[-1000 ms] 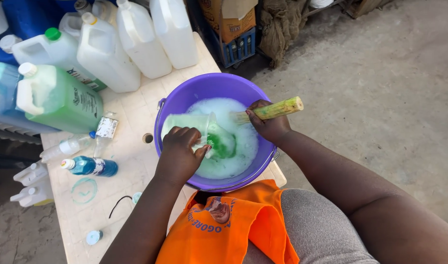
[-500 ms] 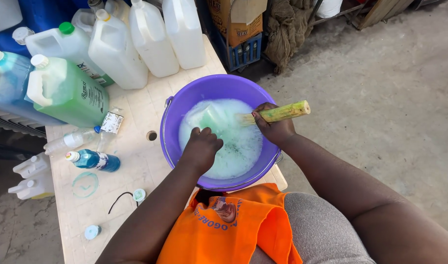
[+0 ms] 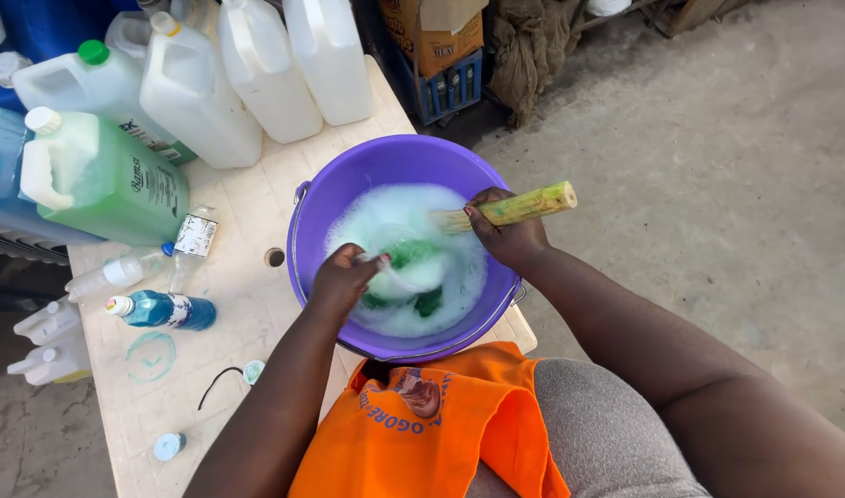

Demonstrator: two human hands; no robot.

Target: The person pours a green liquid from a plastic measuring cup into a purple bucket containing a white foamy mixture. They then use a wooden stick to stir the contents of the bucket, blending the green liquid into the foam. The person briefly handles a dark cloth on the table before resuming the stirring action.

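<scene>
Two bare hands work inside a purple bucket (image 3: 348,184) that stands at the near edge of a pale table (image 3: 247,207), filled with white foam over green liquid. Behind the bucket, a row of large white jugs (image 3: 256,65) lines the far side of the table, and a jug of green liquid (image 3: 104,180) stands to their left. A blue bottle (image 3: 164,311) lies on its side near the bucket, with a clear bottle (image 3: 113,274) just above it and small caps scattered nearby. The right hand (image 3: 510,235) is closed around a yellow-green stick (image 3: 524,206), whose far end dips into the foam while its other end juts out over the bucket's rim. The left hand (image 3: 341,281) is curled over the suds at the bucket's near side, fingers pinching a thin clear plastic piece (image 3: 399,277). An orange cloth (image 3: 422,424) covers the person's lap below the bucket.
</scene>
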